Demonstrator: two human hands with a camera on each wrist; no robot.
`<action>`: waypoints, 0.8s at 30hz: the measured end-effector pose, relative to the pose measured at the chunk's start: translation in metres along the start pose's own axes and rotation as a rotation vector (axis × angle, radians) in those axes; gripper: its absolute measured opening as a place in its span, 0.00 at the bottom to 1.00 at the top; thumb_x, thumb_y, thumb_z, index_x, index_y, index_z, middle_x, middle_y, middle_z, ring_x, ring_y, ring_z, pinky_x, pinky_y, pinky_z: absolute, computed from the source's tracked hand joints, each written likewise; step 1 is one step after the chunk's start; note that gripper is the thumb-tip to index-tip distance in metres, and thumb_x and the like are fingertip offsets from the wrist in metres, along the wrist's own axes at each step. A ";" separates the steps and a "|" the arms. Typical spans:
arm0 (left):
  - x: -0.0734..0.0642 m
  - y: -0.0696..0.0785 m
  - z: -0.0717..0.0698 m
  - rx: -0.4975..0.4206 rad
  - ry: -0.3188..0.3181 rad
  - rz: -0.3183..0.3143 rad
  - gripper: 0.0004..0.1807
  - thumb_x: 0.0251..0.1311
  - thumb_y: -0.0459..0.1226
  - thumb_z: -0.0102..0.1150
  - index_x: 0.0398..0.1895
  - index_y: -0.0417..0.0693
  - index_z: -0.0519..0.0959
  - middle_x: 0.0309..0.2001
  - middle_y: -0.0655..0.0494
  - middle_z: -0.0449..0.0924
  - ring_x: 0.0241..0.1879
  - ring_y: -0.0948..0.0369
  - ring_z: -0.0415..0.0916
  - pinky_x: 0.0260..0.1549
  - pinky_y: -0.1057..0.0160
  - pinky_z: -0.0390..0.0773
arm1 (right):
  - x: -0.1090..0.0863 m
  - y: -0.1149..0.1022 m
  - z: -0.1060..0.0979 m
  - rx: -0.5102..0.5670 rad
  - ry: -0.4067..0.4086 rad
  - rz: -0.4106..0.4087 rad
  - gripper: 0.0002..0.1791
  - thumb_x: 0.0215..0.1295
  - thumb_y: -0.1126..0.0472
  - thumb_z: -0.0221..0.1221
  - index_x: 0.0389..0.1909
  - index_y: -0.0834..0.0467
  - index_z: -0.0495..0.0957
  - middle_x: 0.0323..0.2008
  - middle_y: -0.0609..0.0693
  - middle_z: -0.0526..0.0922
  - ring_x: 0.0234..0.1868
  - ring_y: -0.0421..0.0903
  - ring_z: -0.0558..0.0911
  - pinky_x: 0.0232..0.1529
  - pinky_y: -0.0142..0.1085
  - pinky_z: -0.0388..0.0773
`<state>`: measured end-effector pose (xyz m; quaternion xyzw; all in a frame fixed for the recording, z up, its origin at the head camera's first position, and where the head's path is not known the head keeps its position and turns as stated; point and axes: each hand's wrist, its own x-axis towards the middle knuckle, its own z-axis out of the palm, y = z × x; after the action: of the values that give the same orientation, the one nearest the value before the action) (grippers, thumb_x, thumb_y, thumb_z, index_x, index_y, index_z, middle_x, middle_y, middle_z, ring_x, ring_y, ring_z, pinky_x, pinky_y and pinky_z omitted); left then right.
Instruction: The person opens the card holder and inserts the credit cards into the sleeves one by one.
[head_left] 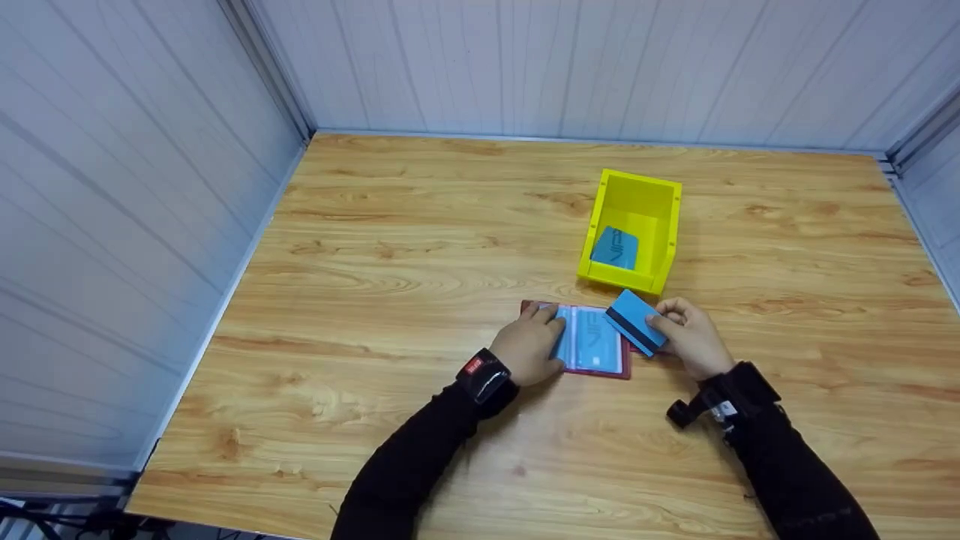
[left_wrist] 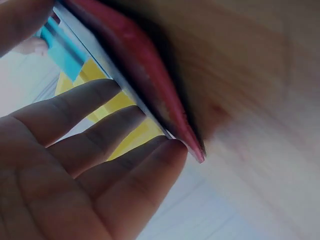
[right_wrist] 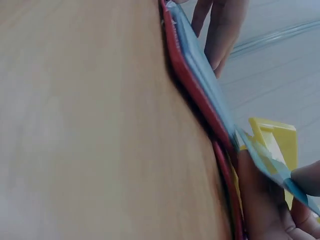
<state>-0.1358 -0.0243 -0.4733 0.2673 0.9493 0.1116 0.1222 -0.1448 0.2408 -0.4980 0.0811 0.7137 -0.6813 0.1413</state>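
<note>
A red card holder [head_left: 626, 366] lies spread on the table, with blue cards in its clear sleeves. My left hand [head_left: 529, 346] rests its fingertips on the holder's left part; in the left wrist view its fingers [left_wrist: 85, 105] are extended against the edge of the pages. To the right, my right hand [head_left: 694, 341] pinches a blue card [head_left: 632, 319] with a black stripe between thumb and fingers. That card is tilted over the holder's right edge. In the right wrist view, the fingers under the card [right_wrist: 272, 167] are beside the red cover [right_wrist: 200, 97].
Behind the holder stands a yellow bin [head_left: 667, 225] with a loose blue card [head_left: 616, 247] inside. The wooden table [head_left: 420, 247] meets pale panel walls [head_left: 480, 67] at the back and sides.
</note>
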 end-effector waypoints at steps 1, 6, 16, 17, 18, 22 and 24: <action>0.000 0.001 0.000 0.005 0.003 -0.008 0.36 0.57 0.48 0.65 0.67 0.41 0.70 0.72 0.43 0.64 0.72 0.44 0.60 0.69 0.52 0.66 | 0.000 0.001 0.000 -0.002 0.003 0.000 0.06 0.69 0.66 0.55 0.39 0.61 0.66 0.28 0.42 0.81 0.31 0.38 0.82 0.30 0.31 0.84; 0.005 0.013 0.001 0.021 -0.013 -0.075 0.40 0.57 0.56 0.63 0.68 0.42 0.69 0.72 0.43 0.62 0.73 0.43 0.58 0.71 0.52 0.62 | 0.001 0.002 0.000 -0.124 0.032 -0.017 0.06 0.69 0.65 0.55 0.39 0.61 0.67 0.28 0.41 0.80 0.31 0.36 0.81 0.31 0.29 0.83; 0.024 0.054 0.008 0.115 -0.022 -0.067 0.40 0.61 0.59 0.58 0.69 0.43 0.68 0.72 0.45 0.63 0.72 0.49 0.61 0.67 0.56 0.69 | -0.003 -0.002 -0.005 -0.493 0.062 -0.079 0.10 0.66 0.60 0.59 0.39 0.62 0.70 0.31 0.46 0.80 0.32 0.35 0.76 0.33 0.26 0.74; 0.026 0.057 0.009 0.138 -0.020 -0.071 0.40 0.61 0.60 0.57 0.68 0.42 0.69 0.71 0.44 0.64 0.71 0.50 0.62 0.65 0.57 0.71 | -0.003 -0.003 -0.005 -0.505 0.061 -0.081 0.10 0.66 0.60 0.59 0.39 0.62 0.70 0.31 0.47 0.80 0.32 0.36 0.77 0.33 0.26 0.75; 0.028 0.060 0.011 0.163 -0.017 -0.077 0.41 0.61 0.60 0.57 0.68 0.41 0.69 0.71 0.44 0.65 0.70 0.50 0.63 0.64 0.57 0.73 | -0.003 -0.003 -0.006 -0.513 0.058 -0.083 0.11 0.66 0.60 0.59 0.39 0.62 0.71 0.32 0.48 0.81 0.32 0.36 0.77 0.33 0.26 0.75; 0.033 0.071 0.015 0.270 -0.005 -0.089 0.44 0.59 0.64 0.55 0.67 0.40 0.71 0.68 0.43 0.68 0.66 0.52 0.67 0.56 0.60 0.79 | -0.003 -0.003 -0.008 -0.514 0.047 -0.077 0.10 0.67 0.60 0.58 0.39 0.63 0.70 0.33 0.50 0.82 0.32 0.37 0.78 0.34 0.27 0.77; 0.034 0.074 0.017 0.312 0.003 -0.084 0.45 0.58 0.66 0.54 0.66 0.40 0.72 0.68 0.43 0.69 0.65 0.53 0.67 0.53 0.62 0.80 | -0.003 -0.002 -0.008 -0.516 0.044 -0.073 0.11 0.67 0.59 0.58 0.39 0.63 0.70 0.33 0.50 0.82 0.32 0.37 0.79 0.34 0.27 0.78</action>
<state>-0.1232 0.0583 -0.4746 0.2429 0.9657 -0.0418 0.0823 -0.1434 0.2491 -0.4944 0.0315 0.8692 -0.4795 0.1170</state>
